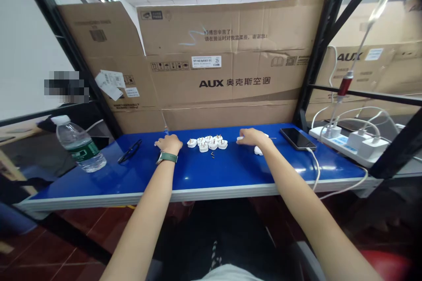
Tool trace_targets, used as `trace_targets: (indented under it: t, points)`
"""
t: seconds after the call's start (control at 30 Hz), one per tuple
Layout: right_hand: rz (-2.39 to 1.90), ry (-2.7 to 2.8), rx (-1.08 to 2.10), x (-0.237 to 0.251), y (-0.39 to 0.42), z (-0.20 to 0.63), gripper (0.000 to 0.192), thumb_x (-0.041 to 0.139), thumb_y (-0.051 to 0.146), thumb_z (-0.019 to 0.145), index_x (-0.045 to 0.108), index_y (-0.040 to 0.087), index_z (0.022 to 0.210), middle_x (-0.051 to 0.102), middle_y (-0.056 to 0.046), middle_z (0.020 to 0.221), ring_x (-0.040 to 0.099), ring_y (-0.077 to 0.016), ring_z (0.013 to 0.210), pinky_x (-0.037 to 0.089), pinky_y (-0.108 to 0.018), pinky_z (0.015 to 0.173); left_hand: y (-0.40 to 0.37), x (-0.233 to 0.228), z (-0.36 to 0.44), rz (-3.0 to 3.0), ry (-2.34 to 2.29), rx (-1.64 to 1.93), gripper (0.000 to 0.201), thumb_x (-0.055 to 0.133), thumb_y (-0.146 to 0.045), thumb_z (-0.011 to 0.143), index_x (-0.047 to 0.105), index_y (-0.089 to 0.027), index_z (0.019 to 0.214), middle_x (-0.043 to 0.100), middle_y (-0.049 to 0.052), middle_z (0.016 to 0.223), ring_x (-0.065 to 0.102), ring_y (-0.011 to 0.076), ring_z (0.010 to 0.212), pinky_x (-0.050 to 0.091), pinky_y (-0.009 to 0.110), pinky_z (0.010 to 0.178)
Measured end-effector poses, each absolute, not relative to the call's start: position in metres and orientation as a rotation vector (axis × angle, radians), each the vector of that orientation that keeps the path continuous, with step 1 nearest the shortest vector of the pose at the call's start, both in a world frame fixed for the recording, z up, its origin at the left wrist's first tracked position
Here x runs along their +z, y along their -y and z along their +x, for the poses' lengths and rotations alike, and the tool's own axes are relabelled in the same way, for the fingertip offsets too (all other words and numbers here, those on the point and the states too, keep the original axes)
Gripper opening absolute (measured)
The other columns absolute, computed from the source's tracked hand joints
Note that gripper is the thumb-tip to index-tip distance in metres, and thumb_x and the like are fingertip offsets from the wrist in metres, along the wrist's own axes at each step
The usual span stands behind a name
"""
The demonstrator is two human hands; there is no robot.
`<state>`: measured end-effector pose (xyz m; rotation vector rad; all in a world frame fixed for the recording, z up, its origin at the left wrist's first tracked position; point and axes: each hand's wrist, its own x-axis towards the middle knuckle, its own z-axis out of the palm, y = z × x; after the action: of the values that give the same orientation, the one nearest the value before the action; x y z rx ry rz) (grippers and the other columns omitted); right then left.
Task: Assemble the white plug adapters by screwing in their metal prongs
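Note:
On the left of the blue tabletop, my left hand (169, 144) rests with fingers curled. A small pale bit shows at its fingertips, too small to name. Just behind it is a slim thing with a thin shaft (165, 130). My right hand (251, 136) is closed on a small white plastic piece (240, 138), its far side hidden by the fingers. Another white piece (258, 151) lies under my right wrist. Between my hands sits a cluster of several white plugs (208, 143), pins up. Tiny brass-coloured screws (212, 155) lie in front of them.
A water bottle (81, 145) and dark glasses (129, 151) stand at the left. A phone (298, 138) with a white cable lies at the right, near a power strip (349, 142) with chargers. Cardboard (227, 96) walls the back; black metal posts (321, 39) frame the table.

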<state>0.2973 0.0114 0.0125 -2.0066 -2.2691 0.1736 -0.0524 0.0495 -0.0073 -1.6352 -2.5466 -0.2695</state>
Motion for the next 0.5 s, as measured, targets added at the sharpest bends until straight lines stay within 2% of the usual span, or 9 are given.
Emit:
trace_targets:
  t: [0.13,0.23,0.3,0.4,0.5]
  points:
    - [-1.901,2.214,0.198,0.014,-0.011,0.296,0.043,0.064,0.055,0.091,0.07,0.018,0.113,0.074,-0.016,0.116,0.069,-0.0316,0.105,0.047,-0.032,0.077,-0.051,-0.009,-0.053,-1.762,2.524,-0.267,0.046,0.071,-0.019,0.075,0.074,-0.017,0.121,0.067,0.023,0.132,0.065,0.0374,0.12,0.052,0.043,0.094]
    - [-1.718,2.179,0.308,0.015,-0.013,0.294,0.043,0.057,0.057,0.097,0.071,0.016,0.096,0.076,-0.015,0.101,0.07,-0.0264,0.093,0.046,-0.03,0.075,-0.049,-0.009,-0.054,-1.804,2.521,-0.257,0.045,0.071,-0.018,0.073,0.074,-0.017,0.118,0.07,0.021,0.127,0.067,0.0368,0.118,0.053,0.041,0.092]
    - [-1.578,2.16,0.424,0.017,-0.013,0.292,0.05,0.048,0.058,0.101,0.068,0.016,0.085,0.074,-0.012,0.086,0.067,-0.0227,0.083,0.045,-0.029,0.073,-0.047,-0.009,-0.053,-1.804,2.527,-0.253,0.046,0.072,-0.02,0.072,0.074,-0.015,0.118,0.069,0.023,0.129,0.066,0.0395,0.12,0.054,0.042,0.091]
    - [-1.425,2.075,0.71,0.021,-0.009,0.289,0.062,0.036,0.068,0.101,0.065,0.016,0.084,0.067,-0.007,0.073,0.058,-0.0167,0.064,0.04,-0.027,0.059,-0.046,-0.009,-0.051,-1.796,2.539,-0.262,0.05,0.075,-0.02,0.068,0.073,-0.013,0.118,0.066,0.027,0.132,0.065,0.0429,0.12,0.055,0.044,0.089]
    - [-1.276,1.993,0.991,0.026,-0.002,0.288,0.069,0.032,0.077,0.097,0.065,0.016,0.09,0.061,-0.004,0.071,0.039,-0.0099,0.049,0.026,-0.024,0.046,-0.047,-0.01,-0.051,-1.812,2.524,-0.315,0.045,0.077,-0.014,0.062,0.076,-0.014,0.107,0.07,0.028,0.124,0.068,0.0427,0.114,0.055,0.045,0.087]
